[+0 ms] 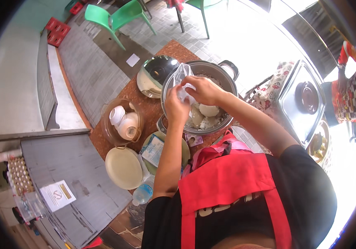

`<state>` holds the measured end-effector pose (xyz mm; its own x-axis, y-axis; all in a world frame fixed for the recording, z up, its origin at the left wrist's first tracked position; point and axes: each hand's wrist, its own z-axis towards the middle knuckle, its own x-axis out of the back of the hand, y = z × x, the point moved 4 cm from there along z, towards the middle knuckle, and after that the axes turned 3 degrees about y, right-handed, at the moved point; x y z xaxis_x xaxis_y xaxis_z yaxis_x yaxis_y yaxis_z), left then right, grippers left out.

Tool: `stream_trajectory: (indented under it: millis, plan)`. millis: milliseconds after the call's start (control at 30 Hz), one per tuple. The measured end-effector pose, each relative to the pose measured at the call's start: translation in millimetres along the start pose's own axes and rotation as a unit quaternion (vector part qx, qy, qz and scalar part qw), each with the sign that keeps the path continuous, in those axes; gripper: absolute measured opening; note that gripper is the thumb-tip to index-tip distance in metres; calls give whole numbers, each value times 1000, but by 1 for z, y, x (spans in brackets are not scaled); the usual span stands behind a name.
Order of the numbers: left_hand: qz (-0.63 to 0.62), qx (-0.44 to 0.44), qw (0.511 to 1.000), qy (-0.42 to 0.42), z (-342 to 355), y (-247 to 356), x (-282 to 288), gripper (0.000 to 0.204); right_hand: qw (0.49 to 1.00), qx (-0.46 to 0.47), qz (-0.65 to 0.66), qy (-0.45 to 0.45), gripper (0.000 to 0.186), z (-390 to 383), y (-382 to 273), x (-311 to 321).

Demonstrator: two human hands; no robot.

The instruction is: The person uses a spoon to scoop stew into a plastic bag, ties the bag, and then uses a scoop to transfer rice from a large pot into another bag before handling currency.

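A large grey pot (228, 85) with dark side handles holds white rice and a rounded white lump (209, 109) that I cannot clearly make out. Over it, my left hand (178, 107) and my right hand (203, 89) both have their fingers closed on a clear plastic bag (182, 74), my right hand higher and to the right. A dark, shiny lid (161, 68) sits beside the pot at its upper left. A brown translucent container (107, 130) with white cups or bowls (126, 126) stands left of my left hand.
Cream plates (122, 168), packets (153, 149) and a bottle (142, 193) crowd the brown table (99, 141). A steel covered warmer (300, 126) stands right. Green chairs (126, 18) are beyond. A person (348, 95) in checked clothing is at far right. An egg tray (18, 174) is at lower left.
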<state>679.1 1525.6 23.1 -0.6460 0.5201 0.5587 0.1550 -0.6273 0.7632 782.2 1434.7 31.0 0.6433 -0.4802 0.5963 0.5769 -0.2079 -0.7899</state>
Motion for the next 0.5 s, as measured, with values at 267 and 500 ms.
stream_trajectory:
  millis: [267, 500]
  plan:
    - [99, 27, 994, -33, -1, -37, 8, 41, 950, -189, -2, 248, 34, -43, 80, 10]
    - [160, -43, 986, -30, 9, -20, -2, 47, 856, -134, -348, -357, 26, -50, 121, -52]
